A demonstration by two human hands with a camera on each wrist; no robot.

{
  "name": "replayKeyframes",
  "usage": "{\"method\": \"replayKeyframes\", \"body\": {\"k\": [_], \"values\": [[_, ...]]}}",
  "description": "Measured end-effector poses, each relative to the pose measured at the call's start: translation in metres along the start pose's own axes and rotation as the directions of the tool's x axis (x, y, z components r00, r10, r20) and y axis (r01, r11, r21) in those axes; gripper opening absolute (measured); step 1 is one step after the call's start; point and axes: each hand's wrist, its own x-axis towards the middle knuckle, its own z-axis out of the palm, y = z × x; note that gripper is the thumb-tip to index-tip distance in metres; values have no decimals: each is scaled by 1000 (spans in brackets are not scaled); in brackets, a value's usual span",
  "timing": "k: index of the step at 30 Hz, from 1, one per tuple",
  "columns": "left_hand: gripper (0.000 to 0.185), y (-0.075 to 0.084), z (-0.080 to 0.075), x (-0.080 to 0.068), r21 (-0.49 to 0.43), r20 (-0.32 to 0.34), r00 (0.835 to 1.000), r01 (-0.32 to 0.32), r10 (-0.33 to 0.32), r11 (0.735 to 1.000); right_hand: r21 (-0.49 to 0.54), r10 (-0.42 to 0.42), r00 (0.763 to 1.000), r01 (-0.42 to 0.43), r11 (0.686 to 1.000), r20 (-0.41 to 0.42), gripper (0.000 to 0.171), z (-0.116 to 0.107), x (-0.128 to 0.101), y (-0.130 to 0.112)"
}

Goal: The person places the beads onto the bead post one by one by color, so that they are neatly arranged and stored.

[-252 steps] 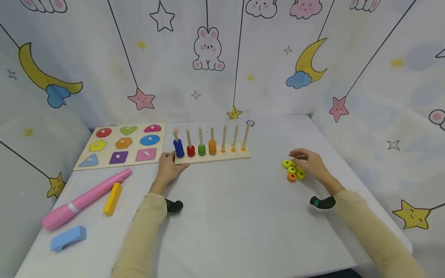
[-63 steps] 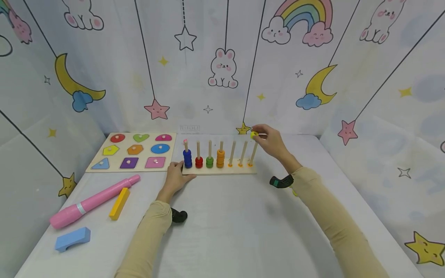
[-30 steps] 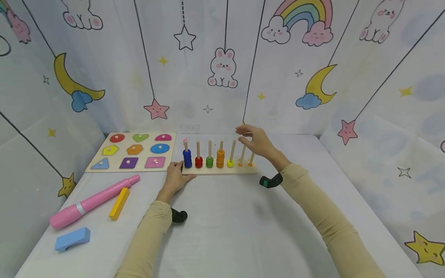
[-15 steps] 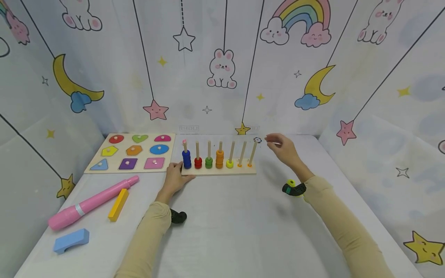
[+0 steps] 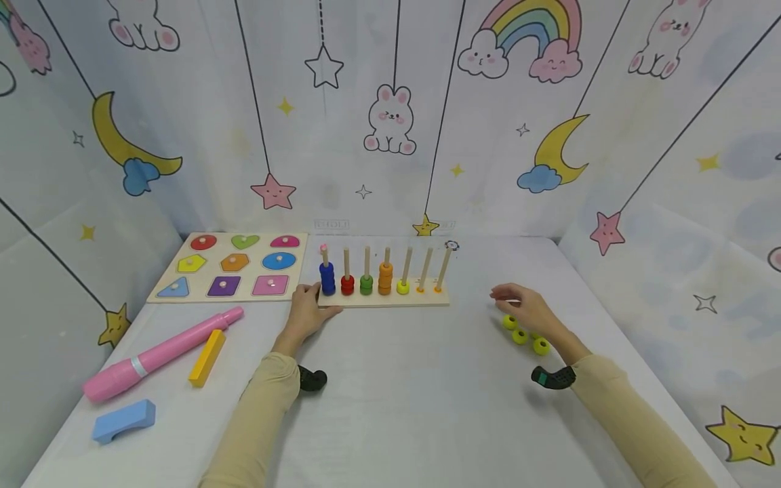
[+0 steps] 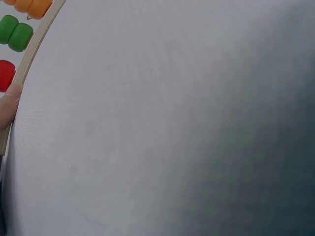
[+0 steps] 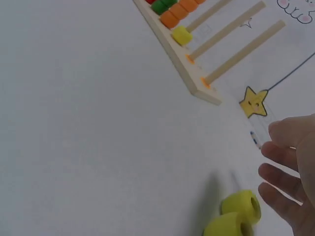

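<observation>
A wooden bead-stacking board (image 5: 390, 302) with a row of upright pegs stands at the back middle. Blue (image 5: 327, 279), red (image 5: 348, 285), green (image 5: 366, 285) and orange beads (image 5: 385, 278) fill its left pegs; one yellow bead (image 5: 403, 287) sits on the fifth. The two rightmost pegs carry none. My left hand (image 5: 303, 312) grips the board's left end, its thumb (image 6: 9, 105) along the front edge. My right hand (image 5: 526, 313), fingers loosely bent and holding nothing, hovers over several loose yellow beads (image 5: 519, 337), partly hiding them. Two yellow beads (image 7: 241, 205) show below its fingers in the right wrist view.
On the left lie a shape puzzle board (image 5: 155, 295), a pink baton-like object (image 5: 161, 353), a yellow block (image 5: 207, 358) and a blue arched block (image 5: 125, 421). A patterned cloth (image 5: 482, 135) rises behind the white table (image 5: 390, 407).
An orange bead has left the loose pile and the orange stack is taller. One yellow bead went onto the fifth peg. My right hand then returned rightward to the loose beads; the left stays put.
</observation>
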Motion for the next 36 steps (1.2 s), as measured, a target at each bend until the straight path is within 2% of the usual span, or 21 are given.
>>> {"method": "replayKeyframes", "body": {"k": [7,10,16,22,28,36], "values": [[83,2,0,0,-3,1,1000,4,-4,1000,-8,-27,999,28,1000,17,33,8,-21,3],[82,2,-1,0,-4,-1,1000,0,0,1000,-45,-19,1000,20,999,10,34,12,-27,0],[82,0,-2,0,1,-4,1000,-2,2,1000,-140,-27,998,19,990,-56,33,20,-30,-2],[82,0,-1,0,2,-1,1000,-11,11,1000,-128,-57,990,40,991,-130,36,23,-30,0],[81,-1,-1,0,-2,-8,1000,-9,9,1000,-91,-49,987,35,995,-154,38,19,-12,-4],[83,-1,0,0,-17,-6,1000,1,-1,1000,-104,-88,973,68,992,-211,38,7,35,-29]]}}
